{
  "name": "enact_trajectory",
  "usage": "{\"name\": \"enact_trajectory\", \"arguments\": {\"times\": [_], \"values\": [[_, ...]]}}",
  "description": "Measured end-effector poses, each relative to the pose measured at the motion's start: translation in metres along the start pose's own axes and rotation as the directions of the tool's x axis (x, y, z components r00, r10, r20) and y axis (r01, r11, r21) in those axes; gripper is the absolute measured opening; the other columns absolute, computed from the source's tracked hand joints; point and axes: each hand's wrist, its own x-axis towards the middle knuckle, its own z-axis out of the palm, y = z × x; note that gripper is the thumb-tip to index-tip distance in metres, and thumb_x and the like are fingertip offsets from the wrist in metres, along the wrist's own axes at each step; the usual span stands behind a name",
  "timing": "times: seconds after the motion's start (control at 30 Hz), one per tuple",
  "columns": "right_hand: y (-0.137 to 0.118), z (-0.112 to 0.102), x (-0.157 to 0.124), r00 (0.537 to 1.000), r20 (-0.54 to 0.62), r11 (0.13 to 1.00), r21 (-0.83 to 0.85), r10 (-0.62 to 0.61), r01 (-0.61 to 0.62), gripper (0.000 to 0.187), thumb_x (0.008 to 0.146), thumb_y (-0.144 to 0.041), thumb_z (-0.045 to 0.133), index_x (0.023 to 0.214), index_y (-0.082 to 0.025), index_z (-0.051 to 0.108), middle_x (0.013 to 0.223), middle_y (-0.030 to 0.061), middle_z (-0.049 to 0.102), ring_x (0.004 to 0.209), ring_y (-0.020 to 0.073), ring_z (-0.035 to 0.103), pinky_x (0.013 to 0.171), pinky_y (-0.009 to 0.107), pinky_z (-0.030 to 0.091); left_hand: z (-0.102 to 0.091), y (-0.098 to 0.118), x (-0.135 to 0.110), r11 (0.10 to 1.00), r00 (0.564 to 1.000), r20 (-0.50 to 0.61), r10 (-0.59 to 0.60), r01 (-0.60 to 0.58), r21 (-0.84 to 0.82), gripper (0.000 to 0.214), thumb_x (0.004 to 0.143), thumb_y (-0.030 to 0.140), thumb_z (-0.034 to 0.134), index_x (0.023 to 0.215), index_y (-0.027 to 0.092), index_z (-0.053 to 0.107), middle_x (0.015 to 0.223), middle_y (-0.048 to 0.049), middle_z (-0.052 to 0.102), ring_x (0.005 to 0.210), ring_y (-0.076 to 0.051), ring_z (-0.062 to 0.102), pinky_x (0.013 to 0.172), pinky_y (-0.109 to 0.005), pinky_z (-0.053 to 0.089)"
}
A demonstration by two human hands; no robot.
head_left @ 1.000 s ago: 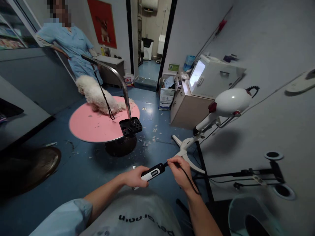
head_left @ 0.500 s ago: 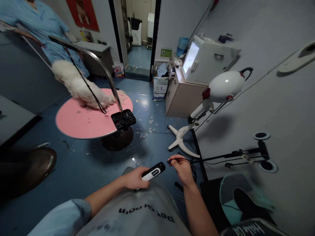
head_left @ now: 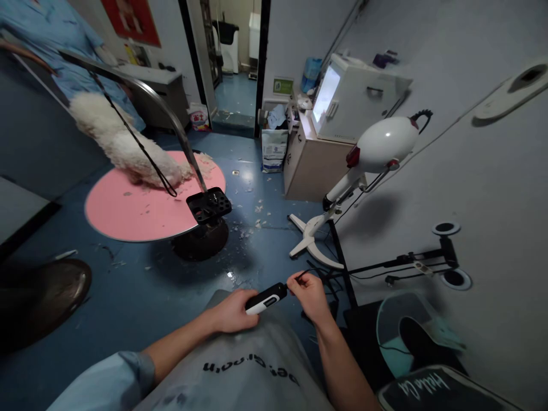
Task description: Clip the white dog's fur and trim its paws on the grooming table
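Observation:
My left hand [head_left: 233, 311] grips a black and white hair clipper [head_left: 266, 298] low in the middle of the view, just above my grey apron. My right hand [head_left: 309, 295] pinches the plug of a thin black cable [head_left: 314, 270] right at the clipper's black end. The cable loops away to the right behind that hand. A white fluffy dog [head_left: 122, 145] lies on a round pink grooming table [head_left: 141, 208] at the left, tied by a black leash to a curved metal arm [head_left: 160, 108].
A person in a blue uniform [head_left: 51, 34] stands behind the table. A white stand dryer [head_left: 379, 145] rises at the right, beside a white cabinet machine [head_left: 351, 97]. Fur clippings litter the blue floor. A dark round stool [head_left: 40, 297] sits at the left. An open doorway [head_left: 233, 51] lies ahead.
My right hand pulled the cable plug away from the clipper, then brought it back to the clipper's end. My view tipped downward and drifted right.

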Motion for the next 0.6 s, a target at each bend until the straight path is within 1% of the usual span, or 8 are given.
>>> {"name": "enact_trajectory", "arguments": {"times": [0.1, 0.2, 0.3, 0.37, 0.47, 0.53, 0.6], "values": [[0.005, 0.002, 0.0, 1.0, -0.011, 0.999, -0.031, -0.028, 0.028, 0.031, 0.073, -0.044, 0.064, 0.067, -0.014, 0.065, 0.053, -0.0011, 0.055, 0.049, 0.0097, 0.046, 0.048, 0.022, 0.037, 0.003, -0.001, 0.001, 1.0, 1.0, -0.011, -0.004, 0.004, 0.006, 0.012, 0.066, 0.023, 0.053, 0.077, 0.018, 0.054, 0.066, 0.0039, 0.05, 0.061, -0.013, 0.048, 0.055, -0.022, 0.031], [0.01, -0.001, 0.0, 0.998, 0.005, 0.996, -0.059, -0.06, 0.061, 0.03, 0.075, -0.043, 0.062, 0.07, -0.015, 0.066, 0.054, -0.0014, 0.055, 0.051, 0.0102, 0.046, 0.05, 0.022, 0.037, 0.004, -0.001, 0.004, 1.0, 1.0, -0.011, -0.027, 0.027, 0.008, 0.013, 0.066, 0.024, 0.053, 0.077, 0.018, 0.054, 0.066, 0.0037, 0.05, 0.061, -0.013, 0.047, 0.054, -0.022, 0.031], [0.015, -0.01, 0.002, 0.995, 0.023, 0.992, -0.082, -0.094, 0.095, 0.036, 0.082, -0.046, 0.054, 0.066, -0.016, 0.065, 0.054, -0.0007, 0.055, 0.053, 0.0115, 0.049, 0.053, 0.024, 0.038, 0.004, 0.001, 0.009, 0.999, 0.999, 0.042, -0.029, 0.03, -0.022, 0.014, 0.065, 0.026, 0.054, 0.077, 0.018, 0.054, 0.065, 0.0038, 0.05, 0.06, -0.013, 0.046, 0.052, -0.022, 0.03], [0.021, -0.014, 0.003, 0.992, -0.008, 0.988, -0.091, -0.123, 0.121, 0.043, 0.085, -0.048, 0.048, 0.058, -0.017, 0.059, 0.053, -0.0005, 0.053, 0.054, 0.0118, 0.049, 0.056, 0.025, 0.038, 0.005, 0.003, 0.013, 0.998, 0.995, 0.094, -0.019, 0.025, -0.062, 0.014, 0.065, 0.025, 0.054, 0.077, 0.018, 0.054, 0.065, 0.0042, 0.049, 0.06, -0.012, 0.045, 0.051, -0.022, 0.03], [0.034, -0.013, 0.003, 0.985, -0.094, 0.987, -0.084, -0.142, 0.134, 0.047, 0.085, -0.049, 0.046, 0.049, -0.02, 0.045, 0.049, -0.0028, 0.043, 0.053, 0.0109, 0.042, 0.056, 0.025, 0.033, 0.012, 0.004, 0.016, 0.989, 0.99, 0.14, -0.028, 0.048, -0.137, 0.015, 0.063, 0.023, 0.055, 0.076, 0.018, 0.052, 0.065, 0.0047, 0.047, 0.059, -0.011, 0.044, 0.05, -0.021, 0.031], [0.046, -0.01, 0.003, 0.981, -0.15, 0.992, -0.058, -0.122, 0.115, 0.046, 0.083, -0.049, 0.047, 0.048, -0.022, 0.04, 0.048, -0.0045, 0.037, 0.052, 0.0104, 0.036, 0.054, 0.026, 0.03, 0.02, 0.002, 0.017, 0.979, 0.987, 0.155, -0.04, 0.07, -0.191, 0.014, 0.062, 0.022, 0.055, 0.073, 0.017, 0.051, 0.064, 0.005, 0.045, 0.058, -0.01, 0.042, 0.05, -0.021, 0.03], [0.058, -0.008, 0.004, 0.977, -0.196, 0.997, -0.013, -0.081, 0.08, 0.045, 0.082, -0.049, 0.049, 0.048, -0.022, 0.038, 0.048, -0.0054, 0.035, 0.051, 0.0101, 0.032, 0.053, 0.026, 0.028, 0.027, -0.002, 0.019, 0.966, 0.982, 0.18, -0.05, 0.094, -0.243, 0.012, 0.062, 0.022, 0.056, 0.071, 0.017, 0.05, 0.062, 0.0053, 0.043, 0.057, -0.01, 0.039, 0.05, -0.02, 0.03]]}}
